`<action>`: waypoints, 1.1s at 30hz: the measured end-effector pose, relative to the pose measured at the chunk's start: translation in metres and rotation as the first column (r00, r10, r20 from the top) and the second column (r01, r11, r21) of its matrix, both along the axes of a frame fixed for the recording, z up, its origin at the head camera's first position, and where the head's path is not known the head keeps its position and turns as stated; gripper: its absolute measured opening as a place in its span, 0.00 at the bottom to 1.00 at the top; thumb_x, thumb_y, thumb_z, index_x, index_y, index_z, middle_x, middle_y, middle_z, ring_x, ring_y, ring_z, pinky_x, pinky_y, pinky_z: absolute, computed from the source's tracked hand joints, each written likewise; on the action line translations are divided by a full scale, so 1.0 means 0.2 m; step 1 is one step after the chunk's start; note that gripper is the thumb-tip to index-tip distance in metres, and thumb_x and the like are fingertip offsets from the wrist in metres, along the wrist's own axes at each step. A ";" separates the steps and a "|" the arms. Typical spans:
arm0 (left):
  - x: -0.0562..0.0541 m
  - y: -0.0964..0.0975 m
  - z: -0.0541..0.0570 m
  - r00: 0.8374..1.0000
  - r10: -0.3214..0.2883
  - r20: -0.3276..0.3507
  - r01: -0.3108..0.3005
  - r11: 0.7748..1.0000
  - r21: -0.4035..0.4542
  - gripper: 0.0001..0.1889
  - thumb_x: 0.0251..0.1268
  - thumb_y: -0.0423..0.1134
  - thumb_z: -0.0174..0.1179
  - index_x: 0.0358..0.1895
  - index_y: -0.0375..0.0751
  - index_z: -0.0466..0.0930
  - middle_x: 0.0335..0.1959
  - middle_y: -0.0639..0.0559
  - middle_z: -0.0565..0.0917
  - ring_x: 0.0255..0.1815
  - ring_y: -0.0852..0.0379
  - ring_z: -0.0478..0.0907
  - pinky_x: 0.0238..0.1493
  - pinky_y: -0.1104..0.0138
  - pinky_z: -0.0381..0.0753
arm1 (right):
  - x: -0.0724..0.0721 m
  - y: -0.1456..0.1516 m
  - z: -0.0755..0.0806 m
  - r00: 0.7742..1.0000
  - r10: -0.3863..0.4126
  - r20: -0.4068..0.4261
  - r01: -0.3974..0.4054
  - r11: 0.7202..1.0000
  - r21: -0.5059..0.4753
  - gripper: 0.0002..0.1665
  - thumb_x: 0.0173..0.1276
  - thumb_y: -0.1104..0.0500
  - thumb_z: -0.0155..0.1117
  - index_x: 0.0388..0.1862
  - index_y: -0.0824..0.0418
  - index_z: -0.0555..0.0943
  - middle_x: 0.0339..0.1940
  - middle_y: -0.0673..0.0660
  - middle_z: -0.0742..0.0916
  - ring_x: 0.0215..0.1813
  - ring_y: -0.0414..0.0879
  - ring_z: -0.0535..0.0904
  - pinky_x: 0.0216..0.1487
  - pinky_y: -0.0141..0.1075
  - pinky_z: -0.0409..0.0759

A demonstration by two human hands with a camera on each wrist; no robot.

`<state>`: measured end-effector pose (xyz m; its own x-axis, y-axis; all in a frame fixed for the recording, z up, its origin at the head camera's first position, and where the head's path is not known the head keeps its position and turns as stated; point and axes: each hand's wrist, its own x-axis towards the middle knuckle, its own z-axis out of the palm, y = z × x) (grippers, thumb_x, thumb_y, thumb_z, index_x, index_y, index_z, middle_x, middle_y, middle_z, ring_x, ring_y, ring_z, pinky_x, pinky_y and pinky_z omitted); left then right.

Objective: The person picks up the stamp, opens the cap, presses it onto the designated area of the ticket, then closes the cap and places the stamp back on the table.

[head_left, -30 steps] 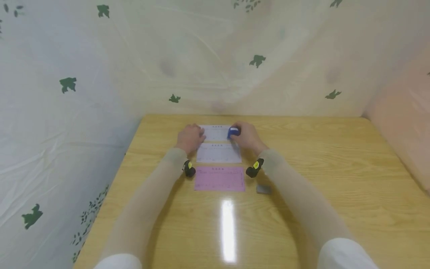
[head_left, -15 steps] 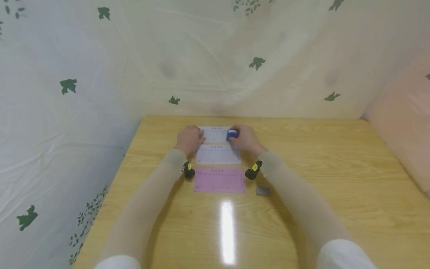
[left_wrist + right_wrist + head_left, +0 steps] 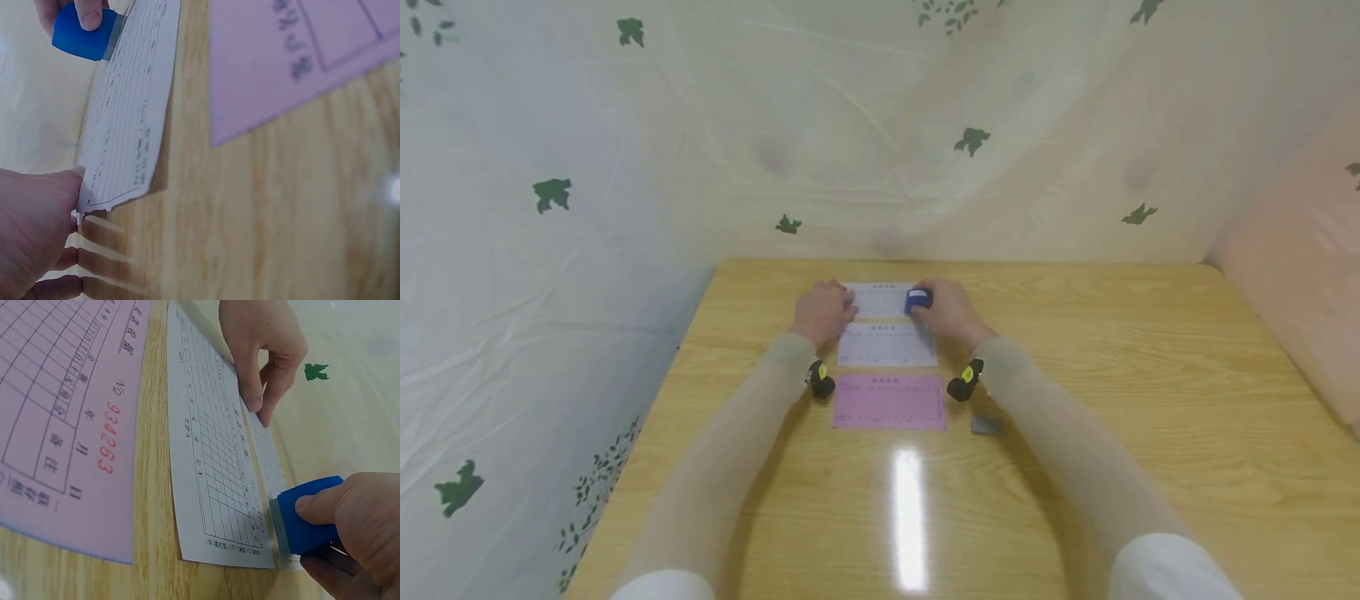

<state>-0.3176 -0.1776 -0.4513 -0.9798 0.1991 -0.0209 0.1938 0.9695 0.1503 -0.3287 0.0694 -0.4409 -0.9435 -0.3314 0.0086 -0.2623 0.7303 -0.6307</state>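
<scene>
My right hand (image 3: 951, 308) grips a blue hand stamp (image 3: 309, 515) between thumb and fingers. Its greyish base stands on the right end of the farthest white slip (image 3: 876, 302). At that slip's left end is my left hand (image 3: 822, 311), thumb and fingertips at the edge; the left wrist view shows the thumb (image 3: 74, 178) on the paper's border and the other fingers spread beyond it. A second white slip (image 3: 887, 346) lies nearer, and a pink slip (image 3: 889, 402) nearest. All three carry printed receipt grids; red digits show on the pink one.
A small grey block (image 3: 987, 426) lies right of the pink slip, beside my right forearm. The wooden table (image 3: 1150, 375) ends at a pale curtain (image 3: 880, 125) with green leaf shapes at the back and sides. Light glares off the tabletop in front.
The head view has shifted very slightly. Both hands stay nearly in place, with the stamp still on the far slip.
</scene>
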 end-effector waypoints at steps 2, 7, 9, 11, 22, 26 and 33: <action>0.00 0.00 0.00 1.000 0.003 0.001 -0.003 1.000 0.001 0.23 0.81 0.50 0.58 0.71 0.46 0.79 0.72 0.40 0.80 0.71 0.39 0.77 0.71 0.45 0.82 | 0.00 0.00 0.00 1.000 0.004 -0.002 -0.004 1.000 0.002 0.24 0.75 0.62 0.69 0.66 0.69 0.80 0.66 0.69 0.86 0.69 0.63 0.82 0.74 0.54 0.81; -0.01 0.00 -0.02 1.000 0.010 0.011 -0.010 1.000 0.006 0.23 0.82 0.50 0.57 0.72 0.46 0.79 0.73 0.40 0.79 0.73 0.39 0.76 0.72 0.45 0.82 | 0.01 0.00 0.00 1.000 0.012 0.012 -0.012 1.000 0.007 0.24 0.75 0.62 0.69 0.66 0.69 0.80 0.65 0.69 0.86 0.68 0.63 0.82 0.74 0.53 0.81; -0.01 0.00 -0.02 1.000 0.011 0.016 -0.011 1.000 0.013 0.24 0.82 0.51 0.57 0.73 0.46 0.78 0.74 0.40 0.79 0.73 0.39 0.76 0.72 0.44 0.81 | 0.00 0.00 -0.01 1.000 0.014 0.011 -0.014 1.000 0.009 0.24 0.75 0.62 0.69 0.66 0.70 0.80 0.65 0.69 0.86 0.68 0.63 0.83 0.73 0.52 0.82; -0.01 0.01 -0.01 1.000 0.018 0.019 -0.018 1.000 0.023 0.24 0.82 0.51 0.57 0.73 0.46 0.78 0.74 0.40 0.78 0.74 0.39 0.75 0.73 0.44 0.80 | 0.00 0.00 -0.01 1.000 0.014 0.012 -0.014 1.000 0.001 0.24 0.75 0.63 0.69 0.67 0.70 0.79 0.65 0.70 0.86 0.68 0.63 0.83 0.73 0.52 0.83; -0.01 -0.01 -0.03 1.000 0.023 0.002 -0.024 0.999 0.035 0.24 0.81 0.51 0.58 0.73 0.46 0.78 0.75 0.40 0.78 0.74 0.39 0.75 0.74 0.44 0.79 | 0.01 0.01 0.01 0.999 0.027 0.018 -0.027 1.000 -0.008 0.23 0.75 0.63 0.68 0.66 0.70 0.80 0.63 0.69 0.86 0.67 0.63 0.83 0.72 0.52 0.83; -0.01 -0.02 -0.05 1.000 0.027 0.006 -0.027 0.999 0.028 0.24 0.81 0.52 0.58 0.72 0.46 0.78 0.75 0.41 0.78 0.74 0.39 0.75 0.74 0.44 0.79 | 0.01 0.00 -0.01 0.999 0.033 0.013 -0.033 0.999 -0.006 0.23 0.75 0.63 0.68 0.65 0.69 0.80 0.63 0.69 0.87 0.66 0.63 0.84 0.70 0.51 0.85; -0.02 -0.01 -0.06 1.000 0.019 -0.010 -0.018 0.999 0.037 0.24 0.81 0.51 0.58 0.72 0.46 0.79 0.75 0.41 0.78 0.75 0.39 0.75 0.75 0.43 0.78 | 0.00 0.01 -0.04 0.999 0.034 -0.041 -0.033 0.999 0.012 0.23 0.74 0.62 0.69 0.64 0.69 0.81 0.61 0.69 0.88 0.65 0.63 0.85 0.68 0.52 0.86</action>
<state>-0.3212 -0.1798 -0.4631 -0.9834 0.1816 -0.0042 0.1777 0.9668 0.1838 -0.3295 0.0713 -0.4493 -0.9307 -0.3631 0.0435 -0.3125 0.7278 -0.6105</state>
